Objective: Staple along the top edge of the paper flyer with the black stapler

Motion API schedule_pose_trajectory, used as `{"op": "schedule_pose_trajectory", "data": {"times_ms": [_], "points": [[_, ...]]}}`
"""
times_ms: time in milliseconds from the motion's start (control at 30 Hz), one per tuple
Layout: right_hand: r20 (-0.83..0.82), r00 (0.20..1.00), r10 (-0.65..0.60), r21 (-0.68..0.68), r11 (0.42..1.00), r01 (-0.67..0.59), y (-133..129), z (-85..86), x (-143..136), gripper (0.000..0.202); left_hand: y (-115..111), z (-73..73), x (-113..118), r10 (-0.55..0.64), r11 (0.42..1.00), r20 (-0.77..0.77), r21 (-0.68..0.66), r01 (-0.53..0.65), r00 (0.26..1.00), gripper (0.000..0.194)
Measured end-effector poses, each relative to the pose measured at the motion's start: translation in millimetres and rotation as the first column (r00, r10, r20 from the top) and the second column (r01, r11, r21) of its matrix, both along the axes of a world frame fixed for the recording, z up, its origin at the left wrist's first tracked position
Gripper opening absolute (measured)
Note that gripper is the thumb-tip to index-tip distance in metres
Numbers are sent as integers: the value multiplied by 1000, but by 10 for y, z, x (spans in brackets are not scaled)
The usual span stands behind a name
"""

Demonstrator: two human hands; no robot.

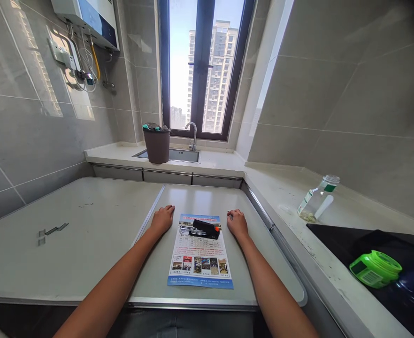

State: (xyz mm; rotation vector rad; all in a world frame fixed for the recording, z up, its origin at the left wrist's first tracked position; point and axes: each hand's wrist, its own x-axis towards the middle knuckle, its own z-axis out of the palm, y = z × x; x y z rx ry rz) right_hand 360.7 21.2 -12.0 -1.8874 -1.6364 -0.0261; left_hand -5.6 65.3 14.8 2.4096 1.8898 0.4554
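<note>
A printed sheet (202,277) with a blue lower border and small photos lies flat on the white tabletop (101,253). On its upper part rests a black stapler (205,229) with a small red-orange patch at its right end. My left hand (162,219) is on the table just left of the sheet's top, its fingers loosely bent and apart, holding nothing. Right of the sheet, my right hand (237,222) lies on the table with loosely bent fingers and nothing in it. Neither hand touches the stapler or the paper.
Several small grey pieces (52,230) lie far left. A brown bin (157,146) stands by the sink (184,155) and faucet (193,136) at the back. On the right counter (280,188) are a glass bottle (318,199) and a green jar (375,269).
</note>
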Motion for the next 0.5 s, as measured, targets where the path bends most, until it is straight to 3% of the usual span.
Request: {"op": "schedule_pose_trajectory", "data": {"times_ms": [367, 500], "points": [[-3, 1000, -2, -16, 1000, 2, 10, -3, -7, 23, -337, 59, 12, 44, 999, -62, -7, -44, 997, 28], [-6, 1000, -6, -19, 1000, 6, 19, -10, -7, 24, -481, 13, -7, -33, 999, 78, 13, 32, 996, 26]]}}
